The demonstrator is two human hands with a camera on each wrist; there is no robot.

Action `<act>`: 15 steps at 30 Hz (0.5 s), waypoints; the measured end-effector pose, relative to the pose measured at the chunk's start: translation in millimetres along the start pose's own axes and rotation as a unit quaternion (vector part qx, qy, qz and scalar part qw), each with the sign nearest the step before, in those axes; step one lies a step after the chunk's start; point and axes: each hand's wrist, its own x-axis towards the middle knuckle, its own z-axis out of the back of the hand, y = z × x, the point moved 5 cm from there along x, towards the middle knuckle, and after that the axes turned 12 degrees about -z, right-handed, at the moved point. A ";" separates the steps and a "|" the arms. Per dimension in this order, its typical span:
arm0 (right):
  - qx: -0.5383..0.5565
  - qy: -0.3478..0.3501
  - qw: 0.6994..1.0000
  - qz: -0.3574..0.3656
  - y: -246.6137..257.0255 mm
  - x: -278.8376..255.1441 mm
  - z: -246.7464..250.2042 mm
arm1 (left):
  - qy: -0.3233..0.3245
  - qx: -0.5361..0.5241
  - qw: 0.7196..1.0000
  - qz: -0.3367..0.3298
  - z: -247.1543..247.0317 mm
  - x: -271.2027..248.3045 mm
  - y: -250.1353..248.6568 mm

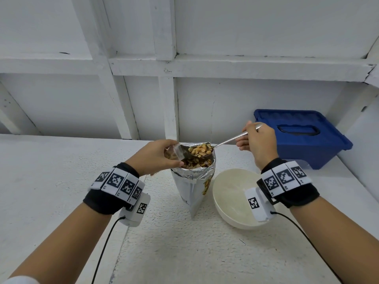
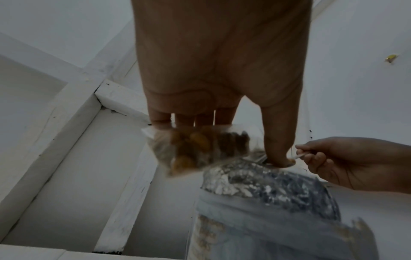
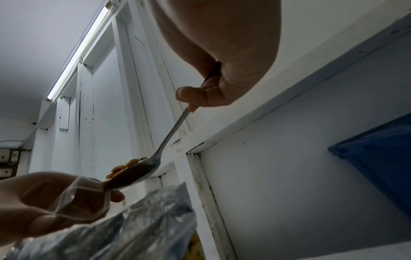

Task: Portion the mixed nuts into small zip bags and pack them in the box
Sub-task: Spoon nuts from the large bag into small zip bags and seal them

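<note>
Two hands at frame centre. Left hand [image 1: 154,155] pinches a small clear plastic zip bag [image 1: 174,153], part-filled with nuts. Right hand [image 1: 258,141] grips a metal spoon [image 1: 207,149] heaped with nuts at the bag's mouth, above an open foil nut pouch [image 1: 194,181]. Lower right: cream round bowl [image 1: 229,193]. Right: blue lidded plastic box [image 1: 303,138].

A shiny metal spoon [image 1: 225,142] rises from the crinkled silver foil pouch [image 1: 194,181]. The small zip bag [image 2: 195,149] is clear plastic (glossy). The white tabletop [image 1: 184,253] looks rough.
</note>
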 end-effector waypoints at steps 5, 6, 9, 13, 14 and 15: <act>0.017 0.017 1.000 0.003 14.1 -0.5 -5.9 | -0.006 0.007 1.000 -0.022 1.2 6.0 -7.4; 0.016 0.024 1.000 0.007 16.9 -1.9 -9.0 | -0.013 0.000 0.999 -0.029 1.4 6.9 -8.6; -0.008 0.038 0.999 0.036 25.0 -6.7 -21.3 | -0.028 -0.024 0.999 -0.032 1.1 7.5 -9.6; -0.058 0.049 0.992 0.099 39.7 -18.6 -40.3 | -0.048 -0.054 0.997 -0.027 -0.5 7.1 -5.4; -0.071 0.050 0.989 0.118 44.3 -22.5 -44.8 | -0.054 -0.058 0.997 -0.025 -0.7 6.6 -4.8; -0.083 0.049 0.986 0.139 48.7 -26.3 -48.8 | -0.061 -0.064 0.996 -0.024 -0.8 6.2 -4.4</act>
